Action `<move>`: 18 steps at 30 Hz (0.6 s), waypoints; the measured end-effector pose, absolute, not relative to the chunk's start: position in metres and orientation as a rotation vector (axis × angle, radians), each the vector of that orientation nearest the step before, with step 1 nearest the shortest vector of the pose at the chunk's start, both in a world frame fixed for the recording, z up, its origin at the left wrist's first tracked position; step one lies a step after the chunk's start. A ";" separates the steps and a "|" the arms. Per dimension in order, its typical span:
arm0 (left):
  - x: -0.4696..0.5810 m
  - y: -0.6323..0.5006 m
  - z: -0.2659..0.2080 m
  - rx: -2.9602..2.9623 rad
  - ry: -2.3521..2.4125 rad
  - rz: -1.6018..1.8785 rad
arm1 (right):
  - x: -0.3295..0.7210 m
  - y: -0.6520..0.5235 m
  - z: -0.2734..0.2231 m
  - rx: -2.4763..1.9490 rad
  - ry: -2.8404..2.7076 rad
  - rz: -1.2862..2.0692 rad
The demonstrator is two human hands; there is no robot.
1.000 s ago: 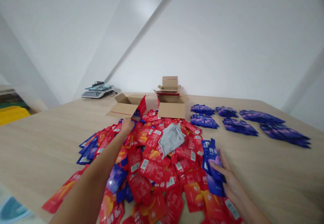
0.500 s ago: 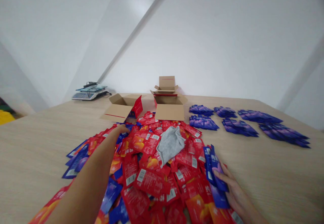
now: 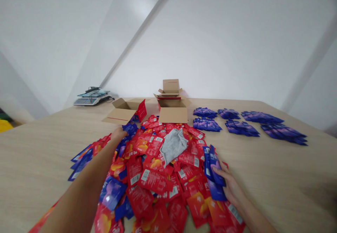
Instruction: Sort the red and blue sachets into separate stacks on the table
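Observation:
Several blue-purple snack packets [image 3: 213, 168] are gripped together in my right hand [image 3: 228, 184], thumb across their front, over the right side of the heap. My left hand [image 3: 119, 134] is at the far left of the heap, its fingers closed on a blue-purple packet [image 3: 130, 128] and partly hidden. Below both hands spreads a heap of red packets [image 3: 155, 182] printed with orange fruit, with blue ones such as this packet [image 3: 112, 192] mixed in. A grey cloth [image 3: 173, 145] lies crumpled on top of the heap.
Open cartons stand behind the heap: a left carton [image 3: 119, 115], a middle carton [image 3: 173, 114] and a rear carton [image 3: 170, 85]. Grouped purple packet piles [image 3: 240, 128] lie at the right. A scale [image 3: 91, 100] with things on top sits far left on the table [image 3: 263, 177].
My left hand has drawn back to the left, and a blue-purple packet now shows at its fingers. My right hand still holds its packets. The view has shifted slightly.

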State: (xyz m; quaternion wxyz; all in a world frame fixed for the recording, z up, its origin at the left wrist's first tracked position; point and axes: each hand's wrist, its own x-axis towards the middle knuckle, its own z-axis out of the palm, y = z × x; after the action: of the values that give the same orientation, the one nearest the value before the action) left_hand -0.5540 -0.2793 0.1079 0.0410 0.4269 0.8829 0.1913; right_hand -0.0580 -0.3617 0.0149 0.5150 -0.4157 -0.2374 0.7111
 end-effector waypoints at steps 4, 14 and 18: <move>-0.552 -0.299 0.122 1.379 2.895 0.584 | -0.056 -0.361 0.019 -0.958 -0.540 1.672; -0.467 -0.323 0.194 1.895 2.761 1.257 | -0.035 -0.363 0.037 -0.964 -0.543 1.582; -0.392 -0.327 0.190 2.247 2.234 1.391 | -0.017 -0.360 0.036 -1.030 -0.625 1.580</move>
State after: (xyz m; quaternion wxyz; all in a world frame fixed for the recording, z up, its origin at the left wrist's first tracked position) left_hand -0.3917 -0.3269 0.1904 -0.1588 0.6412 0.6373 0.3969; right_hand -0.0175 -0.3599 0.0357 0.5459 -0.4346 -0.2634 0.6662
